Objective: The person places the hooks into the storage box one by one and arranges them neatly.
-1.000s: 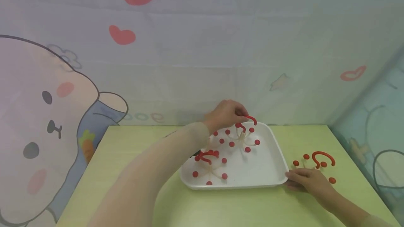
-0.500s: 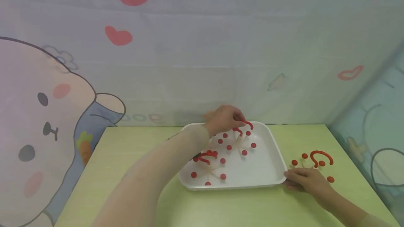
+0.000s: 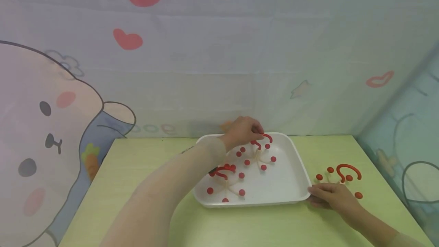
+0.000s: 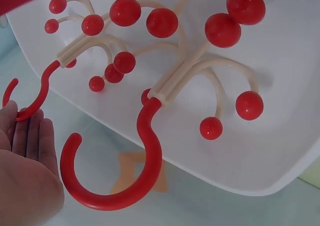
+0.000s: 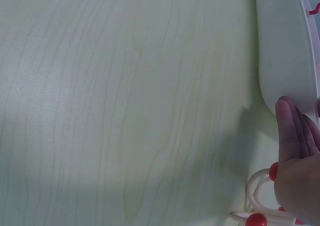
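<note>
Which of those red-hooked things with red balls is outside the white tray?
The red-hooked thing beside the right hand, on the green table. The others are in or over the white tray, one held by the left hand.

Head view: we note soft, even, slightly hazy light. Right wrist: dimmer, bluish; pale glare at left on the counter (image 5: 150, 85), soft shadow beside the tray (image 5: 282, 45). Left wrist: we see small highlights on red balls (image 4: 245, 5).
</note>
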`<state>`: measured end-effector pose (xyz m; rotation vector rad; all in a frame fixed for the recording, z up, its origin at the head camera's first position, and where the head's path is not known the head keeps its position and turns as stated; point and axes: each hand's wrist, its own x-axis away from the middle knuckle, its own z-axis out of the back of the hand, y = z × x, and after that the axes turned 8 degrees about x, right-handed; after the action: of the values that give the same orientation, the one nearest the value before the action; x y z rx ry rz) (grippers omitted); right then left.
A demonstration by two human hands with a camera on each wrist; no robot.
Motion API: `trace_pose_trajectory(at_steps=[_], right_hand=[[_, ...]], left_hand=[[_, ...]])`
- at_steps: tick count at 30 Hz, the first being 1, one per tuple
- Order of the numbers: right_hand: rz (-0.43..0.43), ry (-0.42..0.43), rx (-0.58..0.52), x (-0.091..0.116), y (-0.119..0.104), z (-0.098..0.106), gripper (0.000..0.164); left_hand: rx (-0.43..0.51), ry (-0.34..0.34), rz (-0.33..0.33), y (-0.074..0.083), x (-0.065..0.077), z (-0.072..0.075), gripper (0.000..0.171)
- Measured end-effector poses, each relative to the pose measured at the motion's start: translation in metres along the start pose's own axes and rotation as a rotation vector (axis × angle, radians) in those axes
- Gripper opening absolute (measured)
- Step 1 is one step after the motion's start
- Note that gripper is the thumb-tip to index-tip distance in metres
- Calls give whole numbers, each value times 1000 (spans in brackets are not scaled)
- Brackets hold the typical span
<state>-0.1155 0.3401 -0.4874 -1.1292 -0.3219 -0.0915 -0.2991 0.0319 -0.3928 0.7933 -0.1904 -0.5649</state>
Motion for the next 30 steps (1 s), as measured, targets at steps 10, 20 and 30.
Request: trace_pose_trajectory(at_steps=[10, 20, 30], right_hand=[[7, -11, 1, 0, 1, 0, 45], [3, -17, 6, 1, -1, 0, 45], [-15, 1, 44, 1, 0, 0, 45]], left_hand=[[22, -21, 18, 0, 4, 4, 12], [-26, -37, -13, 4, 12, 19, 25], [-118, -72, -167, 12, 29, 41, 29]])
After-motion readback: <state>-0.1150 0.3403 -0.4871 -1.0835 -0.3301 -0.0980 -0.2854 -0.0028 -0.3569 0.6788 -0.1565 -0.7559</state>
